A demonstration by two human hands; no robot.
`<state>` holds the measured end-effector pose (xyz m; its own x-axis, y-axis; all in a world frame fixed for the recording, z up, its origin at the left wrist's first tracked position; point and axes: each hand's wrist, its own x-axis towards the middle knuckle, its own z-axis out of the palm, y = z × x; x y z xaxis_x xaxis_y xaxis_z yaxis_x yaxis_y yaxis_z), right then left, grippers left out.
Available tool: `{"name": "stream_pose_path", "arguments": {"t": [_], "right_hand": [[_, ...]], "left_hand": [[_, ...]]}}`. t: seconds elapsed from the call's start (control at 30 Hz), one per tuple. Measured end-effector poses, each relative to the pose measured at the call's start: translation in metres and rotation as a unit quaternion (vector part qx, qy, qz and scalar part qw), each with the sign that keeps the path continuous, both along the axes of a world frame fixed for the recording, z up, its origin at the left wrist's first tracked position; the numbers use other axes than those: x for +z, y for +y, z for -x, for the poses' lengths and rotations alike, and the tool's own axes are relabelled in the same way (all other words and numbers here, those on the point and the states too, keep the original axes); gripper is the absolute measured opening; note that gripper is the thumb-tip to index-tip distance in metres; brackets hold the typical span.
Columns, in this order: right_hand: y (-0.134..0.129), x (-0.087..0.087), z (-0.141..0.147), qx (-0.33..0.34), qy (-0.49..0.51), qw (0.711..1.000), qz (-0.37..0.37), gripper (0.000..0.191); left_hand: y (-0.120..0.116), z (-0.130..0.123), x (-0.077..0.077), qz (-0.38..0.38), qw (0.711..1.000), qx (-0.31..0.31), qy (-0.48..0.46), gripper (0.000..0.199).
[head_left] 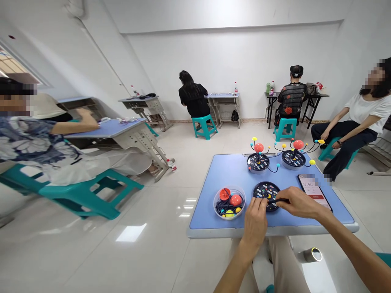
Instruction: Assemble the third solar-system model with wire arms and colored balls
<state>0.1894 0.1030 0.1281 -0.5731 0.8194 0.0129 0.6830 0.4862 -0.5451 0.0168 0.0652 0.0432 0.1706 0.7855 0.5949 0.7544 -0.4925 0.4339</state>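
Blue desk (224, 173) in a white-walled room (229, 61), black disc (262, 190) toward the near edge.
Left hand (255, 219) at the disc's near-left rim, fingers together, grip impossible to tell; right hand (295, 202) over the right rim, pinching a black rod (281, 200). Bowl (232, 218) of parts (236, 200) just left, phone (313, 190) by the right edge, two models (298, 145) near the back edge; open room behind the bowl.

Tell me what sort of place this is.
Probably a classroom or training room: several small blue-topped desks stand about, people sit on teal stools, and ball-and-arm models are set out on the nearest desk.
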Motion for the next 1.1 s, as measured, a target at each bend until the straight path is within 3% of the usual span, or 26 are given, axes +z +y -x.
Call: {"name": "stream_pose_path", "arguments": {"t": [0.1,0.27,0.33,0.43,0.53,0.67,0.77,0.93,1.1], "right_hand": [[0.007,-0.007,0.002,-0.036,0.088,0.993,0.066,0.018],[0.025,-0.015,0.006,-0.071,0.124,0.985,0.098,0.014],[0.029,-0.017,0.007,-0.074,0.190,0.964,0.170,0.013],[0.031,-0.027,0.013,-0.094,0.301,0.917,0.244,0.025],[0.031,-0.041,0.018,-0.130,0.326,0.917,0.190,0.030],[0.036,-0.055,0.017,-0.170,0.244,0.952,0.068,0.027],[0.041,-0.060,0.016,-0.152,0.178,0.972,0.029,0.023],[0.043,-0.065,0.021,-0.125,0.117,0.985,-0.009,0.017],[0.043,-0.064,0.023,-0.110,0.086,0.990,-0.036,0.014]], "left_hand": [[0.005,-0.005,-0.003,0.022,0.997,-0.004,-0.070,0.030],[0.015,-0.012,0.000,0.065,0.993,-0.053,-0.089,0.028],[0.021,-0.013,0.002,0.080,0.988,-0.047,-0.127,0.025],[0.029,-0.012,0.003,0.083,0.980,-0.042,-0.174,0.027],[0.030,-0.011,0.000,0.078,0.985,-0.040,-0.149,0.028],[0.014,-0.008,-0.014,0.036,0.995,0.082,-0.043,0.040],[0.001,-0.009,-0.029,0.024,0.990,0.141,0.020,0.057],[0.000,-0.015,-0.048,0.037,0.989,0.138,0.043,0.069],[0.004,-0.015,-0.050,0.049,0.990,0.130,0.025,0.066]]}}
